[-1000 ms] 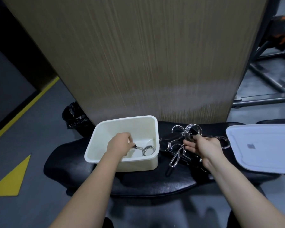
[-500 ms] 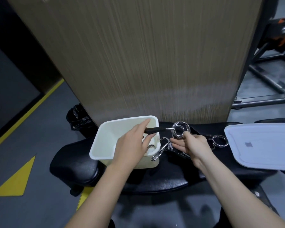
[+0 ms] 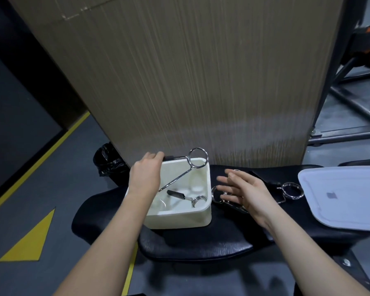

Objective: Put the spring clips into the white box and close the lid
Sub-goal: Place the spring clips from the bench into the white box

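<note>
The white box (image 3: 192, 216) sits open on a black padded bench. My left hand (image 3: 146, 176) holds a chrome spring clip (image 3: 198, 160) by its black handle above the box's far edge. Its loose leg slants down into the box. Another spring clip (image 3: 198, 199) lies on the box floor. My right hand (image 3: 241, 189) hovers with fingers spread over a pile of clips (image 3: 220, 196) just right of the box. One more clip (image 3: 292, 190) lies between the pile and the white lid (image 3: 346, 197), which rests flat at the bench's right end.
The black bench (image 3: 201, 242) carries everything. A tall wood-grain panel (image 3: 190, 82) stands right behind it. A black bin bag (image 3: 108, 160) sits on the grey floor at the left, near yellow floor markings (image 3: 28, 242). Metal gym frames (image 3: 350, 103) stand at the far right.
My left hand took a clip from my right hand and carried it left over the box. My right hand let go and opened above the pile.
</note>
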`<state>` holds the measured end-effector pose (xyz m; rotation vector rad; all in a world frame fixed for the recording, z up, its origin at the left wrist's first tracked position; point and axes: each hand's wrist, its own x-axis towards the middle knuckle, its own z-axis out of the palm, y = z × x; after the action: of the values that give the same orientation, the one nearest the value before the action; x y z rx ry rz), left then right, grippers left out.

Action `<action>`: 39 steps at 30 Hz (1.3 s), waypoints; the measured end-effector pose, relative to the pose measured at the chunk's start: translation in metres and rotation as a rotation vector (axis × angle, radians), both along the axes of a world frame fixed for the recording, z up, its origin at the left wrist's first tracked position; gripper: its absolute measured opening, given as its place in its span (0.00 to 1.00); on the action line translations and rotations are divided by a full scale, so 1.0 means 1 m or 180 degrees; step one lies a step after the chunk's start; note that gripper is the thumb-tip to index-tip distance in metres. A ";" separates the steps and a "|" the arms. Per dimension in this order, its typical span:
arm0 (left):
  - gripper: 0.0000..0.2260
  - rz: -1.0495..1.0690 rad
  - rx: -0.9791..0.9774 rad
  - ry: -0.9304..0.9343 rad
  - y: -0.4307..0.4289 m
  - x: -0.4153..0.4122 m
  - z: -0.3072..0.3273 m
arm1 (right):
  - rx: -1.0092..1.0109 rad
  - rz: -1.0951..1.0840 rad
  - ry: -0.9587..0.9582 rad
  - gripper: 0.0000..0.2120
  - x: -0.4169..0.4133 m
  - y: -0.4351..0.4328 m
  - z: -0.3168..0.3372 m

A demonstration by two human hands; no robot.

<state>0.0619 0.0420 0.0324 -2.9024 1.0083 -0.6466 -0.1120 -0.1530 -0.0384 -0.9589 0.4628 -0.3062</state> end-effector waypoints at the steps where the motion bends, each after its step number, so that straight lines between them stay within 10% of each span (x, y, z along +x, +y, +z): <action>1: 0.15 0.0078 0.0079 0.0058 0.001 0.009 -0.005 | -0.0054 -0.0105 0.0076 0.13 0.001 -0.004 -0.002; 10: 0.14 -0.0154 0.0915 0.1102 -0.002 0.049 -0.067 | -0.1552 -0.1360 0.1230 0.06 -0.003 -0.049 -0.034; 22: 0.11 0.0071 0.0261 0.1668 -0.013 0.053 -0.101 | -0.3147 -0.0333 0.2647 0.25 -0.020 -0.071 -0.057; 31: 0.09 -0.0221 -0.1421 0.1746 -0.023 -0.020 -0.077 | -0.3315 -0.0583 0.1552 0.04 -0.033 -0.066 -0.044; 39: 0.06 -0.0619 -0.1955 0.1469 -0.039 -0.105 -0.054 | -0.3073 -0.1465 0.0732 0.06 -0.058 -0.064 -0.028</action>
<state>-0.0433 0.0033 -0.0212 -3.6377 1.3495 -0.3281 -0.1701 -0.2168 -0.0665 -1.8375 0.7714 -0.8886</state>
